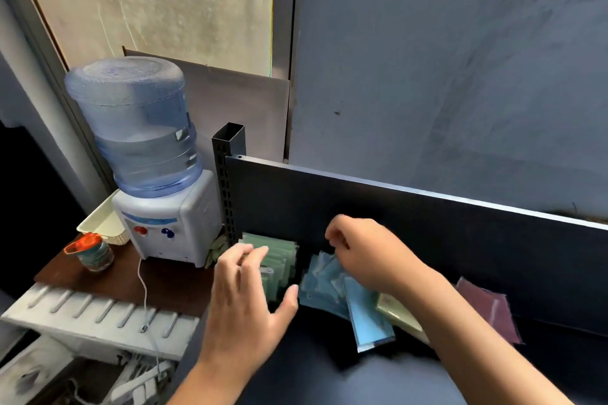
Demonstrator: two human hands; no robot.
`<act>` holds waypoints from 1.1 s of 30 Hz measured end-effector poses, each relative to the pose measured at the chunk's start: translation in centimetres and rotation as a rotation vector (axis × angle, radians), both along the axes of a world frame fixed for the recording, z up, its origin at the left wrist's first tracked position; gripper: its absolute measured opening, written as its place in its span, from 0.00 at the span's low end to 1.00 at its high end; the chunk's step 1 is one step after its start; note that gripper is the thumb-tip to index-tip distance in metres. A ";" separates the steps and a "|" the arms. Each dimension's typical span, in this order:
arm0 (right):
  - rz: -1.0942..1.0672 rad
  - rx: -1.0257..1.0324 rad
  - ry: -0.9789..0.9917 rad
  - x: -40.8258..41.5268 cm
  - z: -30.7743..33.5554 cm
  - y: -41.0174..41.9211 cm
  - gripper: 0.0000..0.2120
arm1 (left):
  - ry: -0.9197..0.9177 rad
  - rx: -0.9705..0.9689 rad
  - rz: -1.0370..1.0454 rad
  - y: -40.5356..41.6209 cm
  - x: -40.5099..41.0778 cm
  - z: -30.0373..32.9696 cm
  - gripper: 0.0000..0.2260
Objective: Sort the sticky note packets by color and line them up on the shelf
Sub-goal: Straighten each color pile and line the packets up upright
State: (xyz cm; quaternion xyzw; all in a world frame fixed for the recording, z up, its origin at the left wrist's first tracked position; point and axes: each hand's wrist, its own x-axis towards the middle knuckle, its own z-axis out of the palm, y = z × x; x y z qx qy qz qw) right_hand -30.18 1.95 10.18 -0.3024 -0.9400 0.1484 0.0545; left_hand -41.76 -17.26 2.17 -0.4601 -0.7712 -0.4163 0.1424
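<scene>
**Q.** Nearest the camera, what do the two hands show?

**A.** The left hand [246, 293] is spread, fingers and thumb apart, cupped against the front of the green packets [279, 260]; it steadies them without closing on any one. The right hand [362, 253] is curled, fingertips drawn together above the blue packets [329, 286]. Motion blur hides whether it pinches a packet, so that cannot be told.

**Q.** Where do the packets lie on the shelf [329, 368]?

**A.** The green row stands upright at the left end, against the back panel [427, 227] and just beside the perforated post [227, 181]. The blue group sits next to it, loosely fanned, with one blue packet [370, 319] lying flat toward the front. A pale yellow-green packet [398, 312] lies beside that, partly under the forearm, and a purple packet [490, 309] lies flat further right.

**Q.** How should the step in hand be done well?

**A.** Judged from the layout, blue is being gathered. Keep the left palm bracing the green row so it does not topple; stand each blue packet on edge, square the stack against the panel, then collect the flat one.

**Q.** Beyond the shelf?

**A.** A water dispenser [164, 207] stands on a side table, apart from the work.
</scene>
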 end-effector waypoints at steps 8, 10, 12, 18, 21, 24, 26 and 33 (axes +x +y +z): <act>-0.019 -0.006 0.122 13.7 -0.6 3.4 0.07 | -0.685 -0.646 0.067 5.2 11.1 0.0 0.18; 0.017 -0.001 0.101 15.8 -0.9 3.8 0.07 | -0.760 -0.682 0.068 5.9 12.8 -0.9 0.17; 0.051 -0.036 0.101 17.6 -1.1 4.1 0.07 | -0.845 -0.603 0.079 6.3 14.2 -1.1 0.14; 0.126 -0.061 0.129 18.2 -1.3 4.6 0.08 | -0.996 -0.284 0.203 5.3 15.4 0.1 0.10; 0.152 -0.068 0.104 16.7 -1.4 4.2 0.08 | -1.038 -0.179 0.213 4.4 14.6 0.2 0.09; 0.180 -0.066 0.067 14.9 -1.9 3.9 0.09 | -1.028 -0.117 0.209 3.5 13.4 0.6 0.09; 0.198 -0.037 0.051 13.5 -2.4 3.7 0.10 | -0.993 -0.143 0.186 2.6 12.3 0.9 0.09; 0.266 0.064 -0.094 8.2 -4.3 2.7 0.21 | -0.900 -0.415 -0.014 -0.6 7.9 0.9 0.09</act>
